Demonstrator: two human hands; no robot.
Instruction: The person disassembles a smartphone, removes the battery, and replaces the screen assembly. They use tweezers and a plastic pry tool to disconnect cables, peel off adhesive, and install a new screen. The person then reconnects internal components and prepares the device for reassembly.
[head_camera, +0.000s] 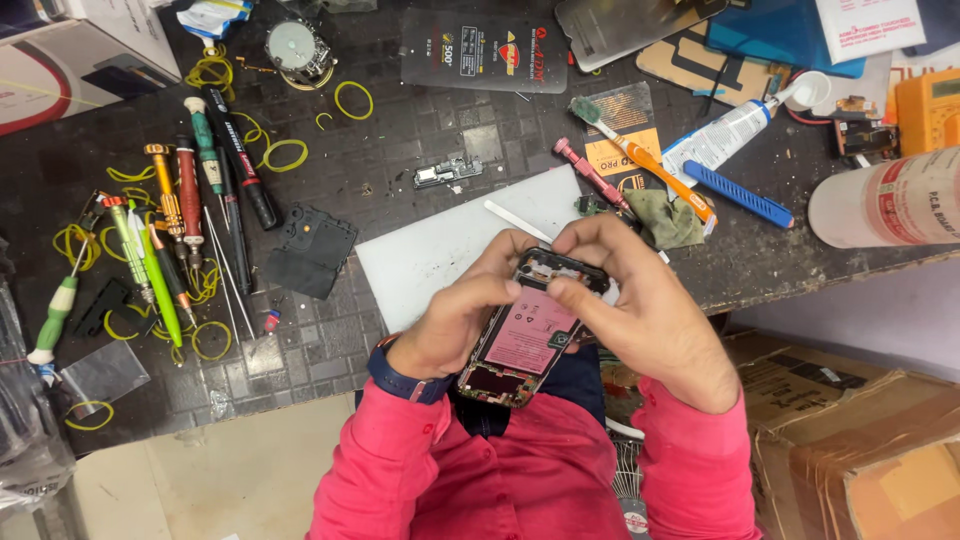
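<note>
From the head camera, both hands hold an opened phone with its back cover off, showing a pink battery panel and dark circuitry at both ends; it is held in the air just past the near edge of the dark gridded surface, above the person's lap and red sleeves; the left hand cups the phone's left side with its fingers curled narrow around the edge, a dark blue band at the wrist; the right hand wraps over the top and right side, its fingers bent close on the upper end of the phone; a white sheet lies on the surface just behind the hands, near the near edge; a black plastic cover rests just left of the sheet; a row of screwdrivers in green, red, gold and black lies toward the left edge, among scattered yellow rubber bands; an orange-handled brush and a white tube lie toward the right edge, with a blue tool beside them; a large white bottle lies on its side at the right edge; cardboard boxes sit below the surface on the right.
</note>
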